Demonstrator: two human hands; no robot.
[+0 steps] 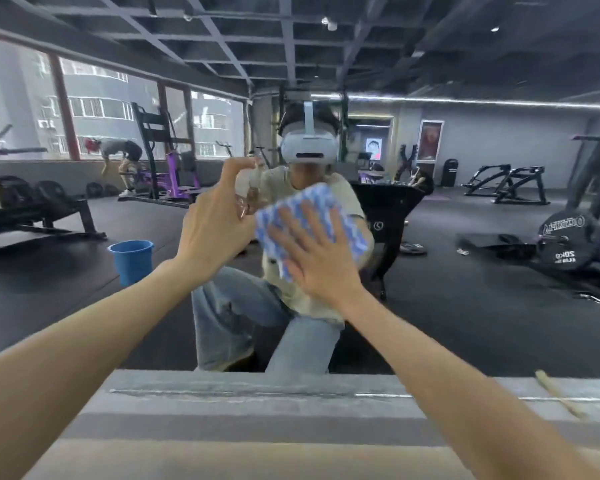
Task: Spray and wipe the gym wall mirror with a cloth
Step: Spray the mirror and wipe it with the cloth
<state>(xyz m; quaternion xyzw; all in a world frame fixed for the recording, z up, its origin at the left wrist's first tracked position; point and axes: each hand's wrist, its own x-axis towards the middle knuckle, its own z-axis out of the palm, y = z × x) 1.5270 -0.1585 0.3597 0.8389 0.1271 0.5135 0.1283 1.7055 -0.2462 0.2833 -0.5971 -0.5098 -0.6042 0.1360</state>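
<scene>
We are crouching before the mirror [465, 289], as our reflection in it is showing; our right hand [321, 261] is pressing the cloth [309, 199] flat against the glass, level with the reflection's chest; its fingers [314, 223] are lying straight and spread wide over the cloth's lower half, with the palm covering the lower edge and none of them curling round the fabric; the cloth, blue and white in a small pattern, is reaching past the fingertips upward and out to both sides, so its upper edge and corners are showing free; our left hand [219, 223] is gripping the bottle [252, 188] just left of the cloth, raised toward the glass; here the fingers are curling round the clear body while one is arching over the top of the head; most of the bottle is hiding behind this hand and blurring into its own reflection, so we cannot tell whether the pump is being pressed, nor whether bottle and cloth are touching; both forearms are stretching out over a grey ledge [291, 393] running along the foot of the mirror, where a pale stick [558, 393] is lying at the right; in the reflection a blue bucket [131, 259] is standing on the dark floor to the left, with machines [506, 185] ranged behind.
</scene>
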